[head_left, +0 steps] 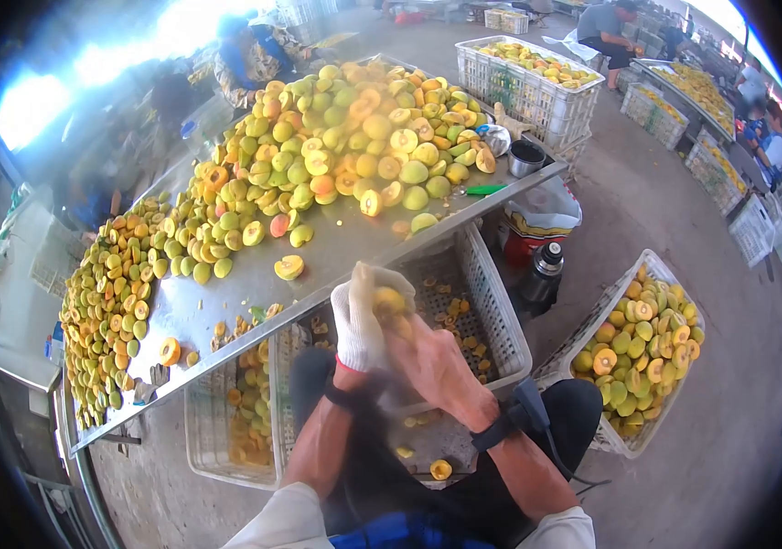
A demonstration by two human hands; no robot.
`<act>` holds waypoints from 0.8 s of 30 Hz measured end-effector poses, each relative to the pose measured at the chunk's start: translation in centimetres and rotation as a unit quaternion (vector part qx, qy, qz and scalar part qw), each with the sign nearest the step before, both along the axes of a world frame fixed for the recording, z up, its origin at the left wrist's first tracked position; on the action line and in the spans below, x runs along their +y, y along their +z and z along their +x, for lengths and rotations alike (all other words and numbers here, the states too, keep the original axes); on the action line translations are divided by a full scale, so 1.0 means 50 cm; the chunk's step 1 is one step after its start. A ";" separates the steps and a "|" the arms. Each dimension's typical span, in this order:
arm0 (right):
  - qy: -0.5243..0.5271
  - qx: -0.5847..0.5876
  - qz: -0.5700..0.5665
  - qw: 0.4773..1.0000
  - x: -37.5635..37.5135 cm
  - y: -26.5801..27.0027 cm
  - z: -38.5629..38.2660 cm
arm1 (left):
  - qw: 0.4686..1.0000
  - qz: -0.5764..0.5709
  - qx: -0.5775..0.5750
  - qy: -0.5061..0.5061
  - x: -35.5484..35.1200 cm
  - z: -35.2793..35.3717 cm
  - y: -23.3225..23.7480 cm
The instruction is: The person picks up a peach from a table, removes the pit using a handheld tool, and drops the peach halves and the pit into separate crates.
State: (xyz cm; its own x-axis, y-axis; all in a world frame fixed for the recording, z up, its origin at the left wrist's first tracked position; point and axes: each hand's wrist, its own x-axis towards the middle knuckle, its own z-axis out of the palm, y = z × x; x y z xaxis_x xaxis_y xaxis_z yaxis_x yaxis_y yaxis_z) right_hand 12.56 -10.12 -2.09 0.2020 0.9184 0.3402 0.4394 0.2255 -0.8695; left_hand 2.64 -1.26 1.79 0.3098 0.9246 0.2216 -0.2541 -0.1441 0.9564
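My left hand (357, 322), in a white knit glove, is closed around a yellow-green peach (388, 302) in front of the metal table's near edge. Pressed close to that peach is my bare right hand (435, 364), its fingers curled and smeared by motion. Whether a tool sits in the right fingers is hidden. Below both hands stands a crate (506, 343) with small orange-brown bits scattered over its floor. A halved peach (289, 267) lies on the tabletop just beyond my left hand.
Peaches, whole and halved, heap on the metal table (254, 274). A green-handled tool (485, 190) and metal cup (526, 158) rest at its right corner. A black flask (542, 274) stands on the floor. Peach-filled crates (702, 316) flank me; people work farther back.
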 end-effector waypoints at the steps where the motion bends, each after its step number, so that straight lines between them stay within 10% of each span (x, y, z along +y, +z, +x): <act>1: 0.010 0.028 0.017 0.999 -0.004 0.001 -0.001 | 1.000 -0.006 0.014 -0.022 -0.004 -0.009 0.004; 6: 0.173 0.252 -0.089 0.948 -0.031 0.015 0.012 | 0.992 0.037 0.058 -0.108 -0.002 -0.012 0.000; 12: 0.212 0.508 -0.183 0.815 -0.046 0.041 0.011 | 0.951 -0.236 -0.192 -0.050 -0.009 0.040 0.007; 16: 0.199 0.545 -0.153 0.800 -0.045 0.047 0.035 | 0.997 0.029 0.060 0.047 -0.024 -0.042 0.079; 24: 0.177 0.488 -0.116 0.847 -0.041 0.049 0.030 | 0.835 0.212 0.453 0.230 -0.030 -0.348 0.114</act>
State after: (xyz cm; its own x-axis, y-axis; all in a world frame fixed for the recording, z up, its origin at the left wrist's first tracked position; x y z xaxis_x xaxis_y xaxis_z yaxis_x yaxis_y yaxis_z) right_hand 14.07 -12.18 0.36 -0.0193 0.9994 -0.0282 -0.5737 -0.0342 -0.8184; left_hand -14.77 -2.74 7.46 0.1623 0.8895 0.4272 0.7211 -0.4025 0.5640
